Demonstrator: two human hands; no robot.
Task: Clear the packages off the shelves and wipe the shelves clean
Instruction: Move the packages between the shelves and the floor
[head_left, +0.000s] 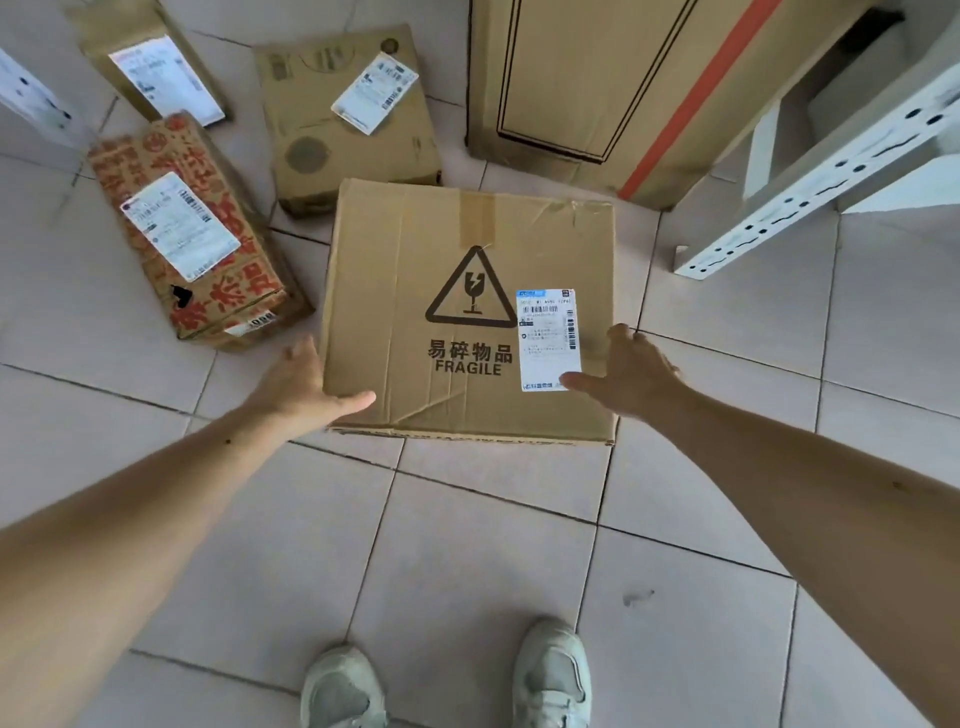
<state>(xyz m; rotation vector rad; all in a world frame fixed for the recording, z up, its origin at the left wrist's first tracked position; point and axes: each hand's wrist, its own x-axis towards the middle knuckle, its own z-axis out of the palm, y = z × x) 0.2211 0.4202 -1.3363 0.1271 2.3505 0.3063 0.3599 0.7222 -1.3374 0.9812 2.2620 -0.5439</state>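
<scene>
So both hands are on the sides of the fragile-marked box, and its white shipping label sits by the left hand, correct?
Not quite. The head view shows the white shipping label by the right hand, whose thumb lies on its lower corner. The rest holds: the left hand and right hand flank the fragile-marked box.

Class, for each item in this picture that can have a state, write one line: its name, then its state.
FRAGILE box: taped shut, creased, between both hands.
Left hand: open, thumb on box top.
Right hand: open, thumb on the box's label.
Red-printed box: closed, on the floor.
Plain labelled box: closed, on the floor.
Tall carton: closed, on the floor.
White shelf frame: tilted in view.
</scene>
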